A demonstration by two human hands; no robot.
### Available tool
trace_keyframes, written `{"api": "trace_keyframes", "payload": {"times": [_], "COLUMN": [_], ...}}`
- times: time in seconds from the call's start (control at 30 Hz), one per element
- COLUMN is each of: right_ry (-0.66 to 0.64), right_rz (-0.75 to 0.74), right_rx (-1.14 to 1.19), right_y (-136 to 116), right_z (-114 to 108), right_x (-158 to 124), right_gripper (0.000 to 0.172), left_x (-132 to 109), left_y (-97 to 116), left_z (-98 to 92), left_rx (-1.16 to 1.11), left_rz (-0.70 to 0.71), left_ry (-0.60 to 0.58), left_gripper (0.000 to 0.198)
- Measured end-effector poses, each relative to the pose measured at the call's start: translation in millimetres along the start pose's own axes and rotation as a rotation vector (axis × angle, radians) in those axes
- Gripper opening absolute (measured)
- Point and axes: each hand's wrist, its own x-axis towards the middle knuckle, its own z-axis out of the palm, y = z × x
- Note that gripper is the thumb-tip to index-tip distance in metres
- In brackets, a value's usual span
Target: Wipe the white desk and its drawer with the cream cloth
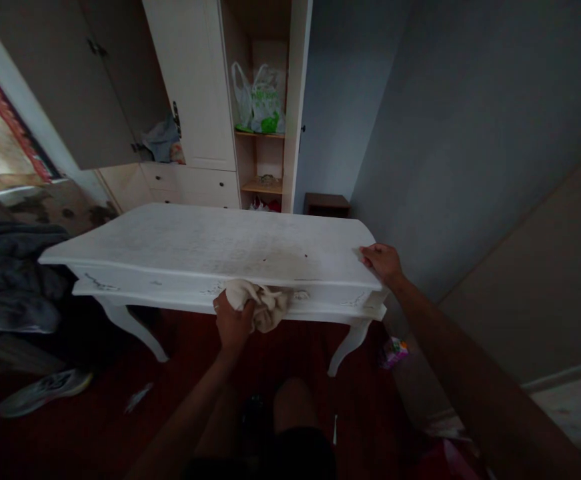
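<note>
A low white table point(205, 243) with curved legs stands in front of me. My left hand point(233, 323) is closed on a crumpled cream cloth point(265, 305) and presses it against the table's front apron, near the middle. My right hand point(383, 261) rests on the table's front right corner, its fingers curled over the top edge. The tabletop shows faint marks and a few dark specks.
A white wardrobe point(195, 87) stands behind the table with an open shelf holding plastic bags point(260, 100). Dark bedding point(10, 273) lies at the left. A shoe point(45, 390) sits on the red floor. A small colourful packet point(393, 351) lies by the right table leg. A grey wall is at the right.
</note>
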Motion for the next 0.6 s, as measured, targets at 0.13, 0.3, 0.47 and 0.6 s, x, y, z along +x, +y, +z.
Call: {"api": "trace_keyframes", "payload": {"times": [0.13, 0.3, 0.47, 0.6], "right_ry": [0.01, 0.03, -0.003, 0.005], "right_rz": [-0.011, -0.011, 0.013, 0.004], "right_rx": [0.006, 0.016, 0.032, -0.024], "right_y": [1.7, 5.8, 3.6, 3.4], "right_z": [0.8, 2.3, 2.7, 2.0], "right_x": [0.8, 2.7, 1.4, 2.0], "right_gripper": [0.029, 0.026, 0.022, 0.021], "left_x": [-13.7, -40.7, -43.5, -40.4], "left_y": [28.4, 63.7, 71.6, 64.4], "left_z": [16.2, 28.2, 20.6, 14.2], "left_rx": [0.053, 0.248, 0.447, 0.407], "left_rz": [-0.055, 0.136, 0.287, 0.261], "left_ry": [-0.1, -0.406, -0.576, -0.669], "left_gripper": [0.055, 0.046, 0.032, 0.037]}}
